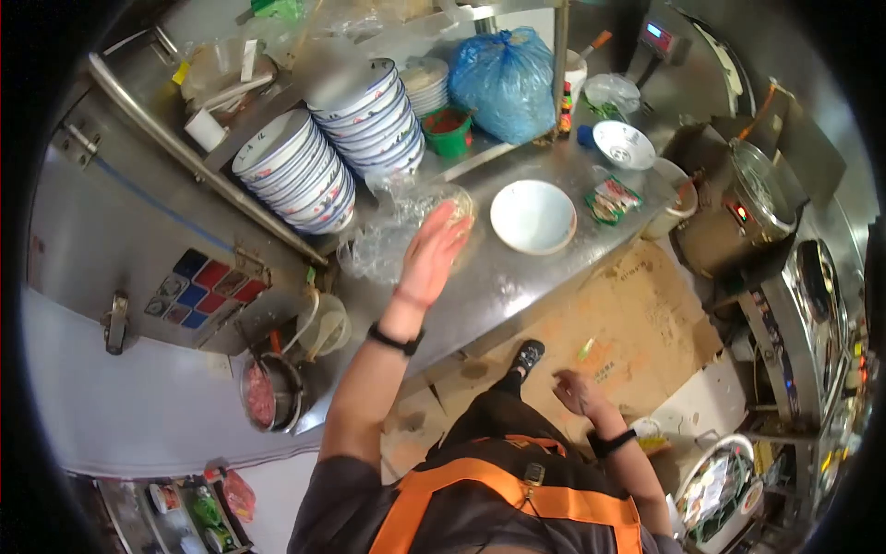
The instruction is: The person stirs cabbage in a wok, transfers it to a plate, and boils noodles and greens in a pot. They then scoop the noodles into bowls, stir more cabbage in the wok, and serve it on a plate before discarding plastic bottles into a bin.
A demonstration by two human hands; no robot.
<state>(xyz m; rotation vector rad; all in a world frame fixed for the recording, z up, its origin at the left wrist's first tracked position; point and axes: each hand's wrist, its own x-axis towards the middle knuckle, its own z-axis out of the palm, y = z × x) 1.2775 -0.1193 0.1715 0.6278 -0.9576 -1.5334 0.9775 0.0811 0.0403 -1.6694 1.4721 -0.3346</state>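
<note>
Lying within easy reach on the bench, left of the white bowl, the clear bag sits by the left hand, grip opened out; the right hand's grip I cannot tell.

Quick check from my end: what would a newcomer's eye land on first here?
Probably the bulging blue plastic bag at the upper middle, and the tall stacks of patterned bowls to its left. Next, the lone white bowl in the middle of the steel counter, with the left hand by the clear plastic.
</note>
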